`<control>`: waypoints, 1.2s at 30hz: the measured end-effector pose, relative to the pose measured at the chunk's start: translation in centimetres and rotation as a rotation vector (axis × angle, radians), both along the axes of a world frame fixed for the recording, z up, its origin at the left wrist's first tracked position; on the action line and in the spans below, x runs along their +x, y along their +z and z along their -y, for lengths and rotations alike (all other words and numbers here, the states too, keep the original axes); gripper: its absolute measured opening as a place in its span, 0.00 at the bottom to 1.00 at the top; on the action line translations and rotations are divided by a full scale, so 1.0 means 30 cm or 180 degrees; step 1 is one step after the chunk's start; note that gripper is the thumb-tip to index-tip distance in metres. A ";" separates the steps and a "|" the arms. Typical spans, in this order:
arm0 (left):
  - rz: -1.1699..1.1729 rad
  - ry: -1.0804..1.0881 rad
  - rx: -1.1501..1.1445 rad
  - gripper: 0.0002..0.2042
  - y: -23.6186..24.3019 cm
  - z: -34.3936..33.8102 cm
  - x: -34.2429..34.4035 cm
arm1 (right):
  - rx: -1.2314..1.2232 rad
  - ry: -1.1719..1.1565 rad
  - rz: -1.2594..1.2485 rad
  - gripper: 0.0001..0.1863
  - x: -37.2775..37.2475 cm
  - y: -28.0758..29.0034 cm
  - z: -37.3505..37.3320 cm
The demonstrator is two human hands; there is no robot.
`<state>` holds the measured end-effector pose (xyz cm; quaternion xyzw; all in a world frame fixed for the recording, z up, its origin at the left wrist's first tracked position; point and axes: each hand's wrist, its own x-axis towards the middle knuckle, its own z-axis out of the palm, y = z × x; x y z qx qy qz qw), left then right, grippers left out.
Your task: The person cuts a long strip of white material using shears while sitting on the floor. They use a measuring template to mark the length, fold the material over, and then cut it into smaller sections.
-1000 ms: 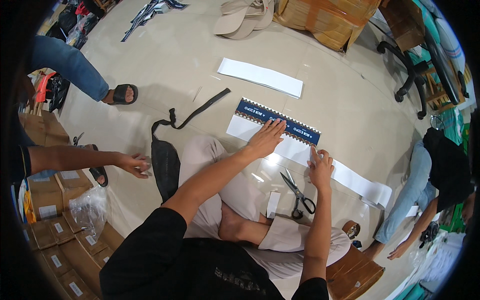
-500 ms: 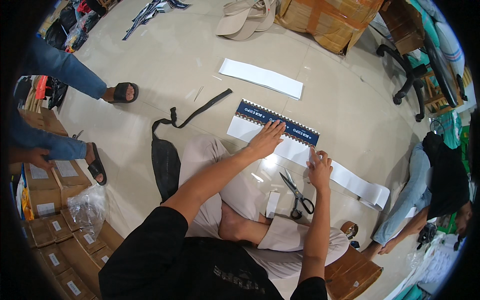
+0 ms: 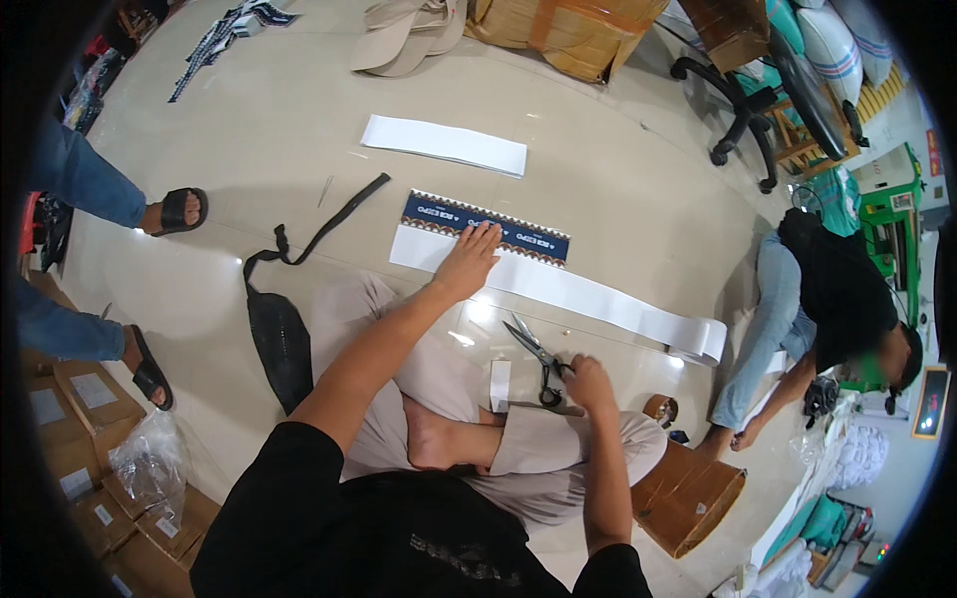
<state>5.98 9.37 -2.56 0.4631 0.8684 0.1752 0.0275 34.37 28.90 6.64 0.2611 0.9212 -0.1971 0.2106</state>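
Note:
My left hand (image 3: 469,261) lies flat, fingers stretched out, across a dark blue printed strip (image 3: 540,240) with a patterned border. That strip rests along the upper edge of a long white strip (image 3: 598,298), whose right end curls into a loose roll. Over on the right, my right hand (image 3: 588,384) is closed at the handle of black-handled scissors (image 3: 539,352). The scissors lie on the floor, blades pointing up and left and slightly apart. A small white rectangular piece (image 3: 500,385) lies left of the scissors' handle.
Flat white strips (image 3: 444,146) lie farther off. A black cloth pouch with a strap (image 3: 280,334) is at left. Brown tape roll (image 3: 660,407) and cardboard box (image 3: 688,496) sit near my right knee. One person stands at left; another (image 3: 847,289) sits at right.
My right hand has left the strips and come down to the scissors' handle, closing there. My left hand stays flat on the printed strip. The whole view has shifted, showing more of the right side.

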 end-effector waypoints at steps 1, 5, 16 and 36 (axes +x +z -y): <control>-0.0013 0.0013 0.0001 0.26 0.002 -0.002 0.001 | 0.0115 0.0021 0.0127 0.17 0.053 -0.016 0.028; -0.0028 0.0027 0.0010 0.27 -0.007 -0.004 0.000 | 0.0258 0.0275 0.0306 0.16 0.096 -0.022 0.083; 0.0122 -0.0012 -0.0063 0.27 -0.007 0.003 -0.006 | 0.0046 0.0242 0.0174 0.25 0.029 0.029 0.128; -0.0130 0.0009 0.0034 0.27 -0.008 0.012 -0.002 | -0.2746 -0.1490 -0.1199 0.07 -0.114 -0.046 0.238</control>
